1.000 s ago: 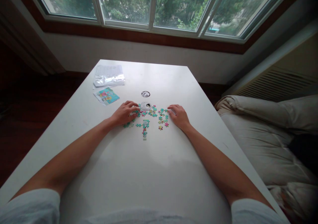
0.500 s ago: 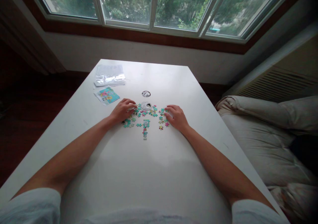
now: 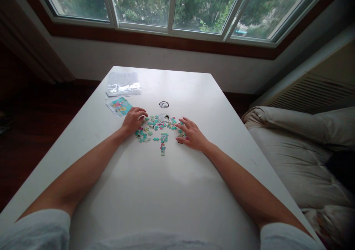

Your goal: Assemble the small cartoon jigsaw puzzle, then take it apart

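Note:
My left hand (image 3: pixel 133 121) rests at the left edge of the loose jigsaw pieces (image 3: pixel 144 136), fingers loosely bent and apart, with no piece visible in it. Over the pieces on the right, my right hand (image 3: pixel 192 134) is open with its fingers spread, covering several of them. Between the hands lies a small joined strip of jigsaw pieces (image 3: pixel 163 143), upright in view, with a piece sticking out at its upper left. More loose pieces form an arc behind it, around a round grey-white disc (image 3: pixel 164 118).
A second small round object (image 3: pixel 164 104) lies farther back on the white table (image 3: pixel 172 191). At the back left are a clear plastic bag (image 3: pixel 123 83) and a colourful picture card (image 3: pixel 119 106). A cushioned beige seat (image 3: pixel 280 154) stands right of the table.
My left hand has drawn back left from the pieces, uncovering some. My right hand has moved slightly left and toward me, fingers spreading over the right-hand pieces. The joined strip looks unchanged.

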A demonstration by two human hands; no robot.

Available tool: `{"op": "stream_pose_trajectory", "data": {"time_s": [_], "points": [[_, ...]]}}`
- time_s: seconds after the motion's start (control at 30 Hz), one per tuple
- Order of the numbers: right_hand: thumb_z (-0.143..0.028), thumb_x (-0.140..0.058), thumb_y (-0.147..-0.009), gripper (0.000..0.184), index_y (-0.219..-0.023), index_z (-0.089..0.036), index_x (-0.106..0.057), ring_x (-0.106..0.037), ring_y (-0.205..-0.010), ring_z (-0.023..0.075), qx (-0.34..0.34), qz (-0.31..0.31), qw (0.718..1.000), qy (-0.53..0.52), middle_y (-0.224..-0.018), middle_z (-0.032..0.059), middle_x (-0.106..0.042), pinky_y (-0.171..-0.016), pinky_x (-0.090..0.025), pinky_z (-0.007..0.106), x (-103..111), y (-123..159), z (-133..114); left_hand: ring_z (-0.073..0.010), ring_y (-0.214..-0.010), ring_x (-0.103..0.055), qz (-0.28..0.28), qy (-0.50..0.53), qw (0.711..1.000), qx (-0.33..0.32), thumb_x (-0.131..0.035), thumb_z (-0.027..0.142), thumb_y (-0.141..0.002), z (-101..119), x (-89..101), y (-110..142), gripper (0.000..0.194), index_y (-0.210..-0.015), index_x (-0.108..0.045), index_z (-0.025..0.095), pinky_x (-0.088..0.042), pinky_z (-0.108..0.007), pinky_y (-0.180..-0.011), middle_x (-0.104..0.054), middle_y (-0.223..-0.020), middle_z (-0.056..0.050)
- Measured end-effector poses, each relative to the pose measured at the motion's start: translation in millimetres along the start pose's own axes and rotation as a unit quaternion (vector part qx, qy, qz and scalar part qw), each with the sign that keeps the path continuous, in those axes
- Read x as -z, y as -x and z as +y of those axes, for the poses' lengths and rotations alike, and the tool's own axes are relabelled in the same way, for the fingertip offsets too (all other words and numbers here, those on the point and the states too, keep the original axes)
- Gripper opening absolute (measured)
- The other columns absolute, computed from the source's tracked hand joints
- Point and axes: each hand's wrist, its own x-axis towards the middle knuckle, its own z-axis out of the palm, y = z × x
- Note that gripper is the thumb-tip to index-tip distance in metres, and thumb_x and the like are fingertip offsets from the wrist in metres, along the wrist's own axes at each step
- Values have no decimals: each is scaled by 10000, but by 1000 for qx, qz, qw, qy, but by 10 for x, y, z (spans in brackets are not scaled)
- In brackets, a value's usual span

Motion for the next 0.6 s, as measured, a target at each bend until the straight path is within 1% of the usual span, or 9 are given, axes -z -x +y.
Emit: {"op": "stream_pose_trajectory", "data": {"time_s": [0.07,0.17,0.37,0.6], "points": [[-528,-592,-953,594,-1463,-233,-515,-272,-1523,345,-13,5,1000,5,-1577,140,-421,-1202,-330,563,-32,0,22,-241,-1149,-575,4,-2,1000,10,-537,115,-874,-6,-2,-1,265,-958,-764,223,-439,-448,-1084,-706,-1144,-60],[-485,-587,-963,546,-1444,-234,-528,-316,-1503,333,-29,26,999,2,-1546,136,-459,-1196,-351,555,-70,-2,76,-241,-1155,-573,8,2,1000,24,-524,100,-870,-17,1,0,290,-967,-765,228,-440,-450,-1086,-707,-1143,-57],[-427,-580,-972,457,-1390,-244,-564,-398,-1447,306,-33,56,998,-16,-1480,121,-524,-1184,-384,527,-77,-5,133,-240,-1160,-572,14,21,999,23,-502,53,-838,-44,37,-11,337,-948,-763,234,-430,-447,-1092,-708,-1141,-48],[-411,-575,-974,433,-1373,-245,-577,-423,-1424,306,-33,66,997,-27,-1449,123,-548,-1171,-399,529,-75,-9,122,-225,-1124,-601,-9,65,998,-7,-578,134,-866,-3,52,-17,219,-943,-752,240,-432,-423,-1071,-716,-1135,-38]]}}
